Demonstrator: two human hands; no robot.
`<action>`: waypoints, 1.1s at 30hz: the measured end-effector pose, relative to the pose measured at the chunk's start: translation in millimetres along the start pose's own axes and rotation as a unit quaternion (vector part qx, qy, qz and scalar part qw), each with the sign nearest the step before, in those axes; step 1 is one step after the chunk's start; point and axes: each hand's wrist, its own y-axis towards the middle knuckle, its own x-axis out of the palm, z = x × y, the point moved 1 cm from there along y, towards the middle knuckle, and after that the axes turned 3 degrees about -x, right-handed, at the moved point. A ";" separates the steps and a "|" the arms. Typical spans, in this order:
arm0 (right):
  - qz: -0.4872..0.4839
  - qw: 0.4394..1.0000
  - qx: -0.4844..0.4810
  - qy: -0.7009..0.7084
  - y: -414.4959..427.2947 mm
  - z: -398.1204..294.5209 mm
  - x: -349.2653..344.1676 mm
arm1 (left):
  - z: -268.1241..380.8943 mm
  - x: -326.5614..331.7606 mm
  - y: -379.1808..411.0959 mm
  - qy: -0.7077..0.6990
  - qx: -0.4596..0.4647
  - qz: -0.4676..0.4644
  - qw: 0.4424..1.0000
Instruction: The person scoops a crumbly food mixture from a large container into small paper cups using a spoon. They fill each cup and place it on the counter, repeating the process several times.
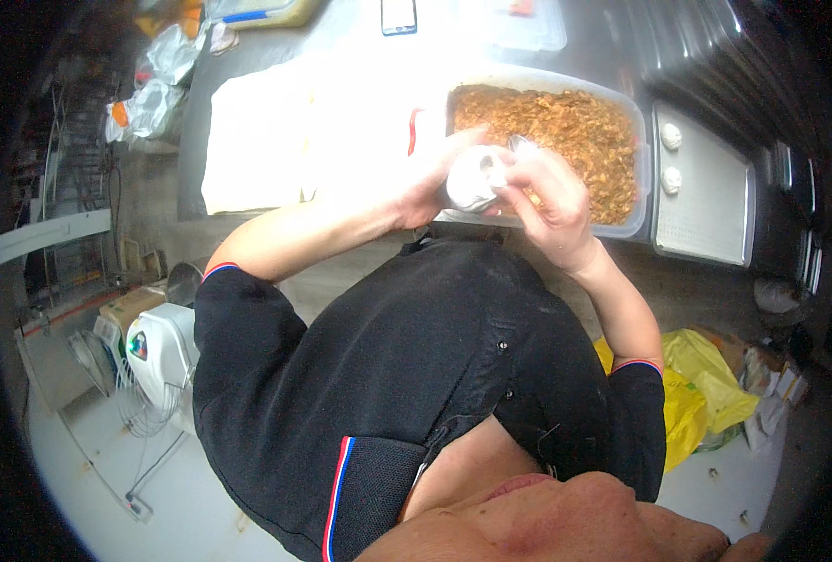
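My left hand point(426, 186) cups a white dough bun point(469, 186) from the left side. At its top, a small opening shows something darker inside. The fingers of my right hand point(556, 204) pinch the dough's edge from the right. A shiny metal tool point(521, 145), perhaps a spoon, juts out by my right fingers; its handle is hidden. Both hands are over the near left part of a clear plastic tub point(641, 175) filled with brown chopped filling point(585, 140).
On the right lies a perforated metal tray point(704, 204) bearing two closed buns point(671, 180). A white cloth or sheet point(254, 147) covers something on the left. A red strip point(412, 132) and a phone point(398, 17) lie on the glaring metal table point(599, 49).
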 end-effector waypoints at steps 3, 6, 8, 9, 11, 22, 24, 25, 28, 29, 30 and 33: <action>-0.002 0.972 0.185 0.145 4.5 -9.3 -2.5 | 4.2 -3.4 6.2 0.088 0.025 -0.040 0.995; -0.053 0.989 0.100 0.092 -0.7 2.0 -5.3 | 8.5 4.4 2.4 0.032 -0.018 -0.008 0.999; -0.014 0.999 0.019 0.036 -6.4 3.1 -1.5 | 5.7 4.1 1.5 0.005 -0.009 0.000 1.000; 0.002 0.999 -0.035 -0.014 -3.5 0.6 -2.0 | 3.5 4.7 -4.1 0.018 0.007 0.007 1.000; 0.016 1.000 0.000 0.000 3.2 -6.5 -5.4 | 3.6 3.8 -4.7 0.055 0.022 0.015 0.998; 0.007 0.995 0.081 0.064 10.0 -13.2 -12.7 | 10.4 11.6 1.7 0.141 0.070 0.066 0.985; -0.022 0.984 0.140 0.106 11.3 -11.7 -14.8 | 14.3 14.3 5.0 0.153 0.061 0.075 0.983; -0.049 0.982 0.145 0.112 11.2 -7.6 -17.8 | 15.2 12.4 5.2 0.133 0.046 0.048 0.989; -0.050 0.992 0.078 0.087 3.5 -2.1 -13.9 | 13.2 22.1 -10.8 0.052 0.071 -0.007 0.996; -0.036 0.999 0.015 0.037 6.5 -5.3 -13.7 | 7.6 18.2 -13.0 0.057 0.074 0.015 0.996; -0.023 0.999 -0.044 -0.014 7.7 -9.3 -13.5 | 1.8 15.3 -14.1 0.059 0.075 0.035 0.995; -0.005 0.999 -0.034 -0.017 10.3 -5.5 -12.5 | 9.8 6.3 1.1 0.057 0.033 -0.025 0.998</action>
